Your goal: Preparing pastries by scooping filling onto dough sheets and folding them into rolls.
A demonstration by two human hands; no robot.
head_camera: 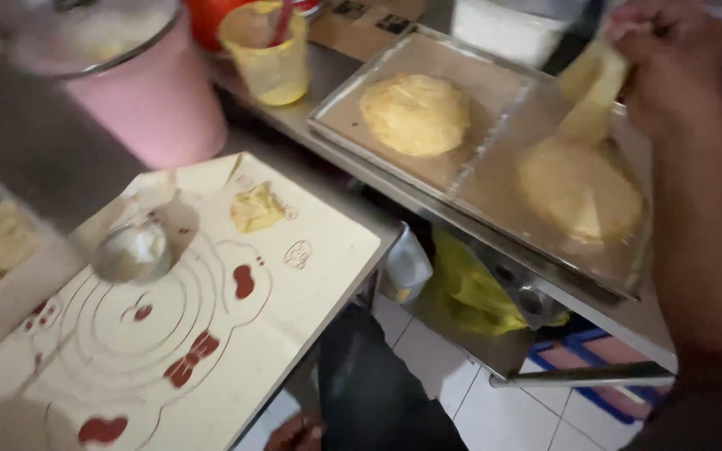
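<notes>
On the steel bench (pixel 327 134) in front of me sits a shallow metal tray (pixel 353 113) lined with pale paper. It holds two round, flattened mounds of yellow dough: one dough round (pixel 415 114) in the left half, lying free, and a second dough mound (pixel 580 190) in the right half.

My right hand (pixel 670 63) is raised over the right half of the tray, its fingers (pixel 628 29) pressed together and pinching the top of a dough strip (pixel 591 92). The strip hangs down from my fingers and its lower end meets the top of the second mound, so the dough is just below and slightly left of my grip. My left hand (pixel 294 434) shows only at the bottom edge, low by my dark trouser leg; I cannot tell whether its fingers are spread or closed, and it touches nothing I can see.

Behind the tray stand a pink bucket (pixel 156 100) with a clear lid and a yellow plastic cup (pixel 269 58) with a red stick in it. A cream baking mat (pixel 211 309) printed with circles and red shapes carries a small dough scrap (pixel 256 207) and a metal scoop (pixel 131 250). A yellow bag (pixel 470 292) lies under the bench.
</notes>
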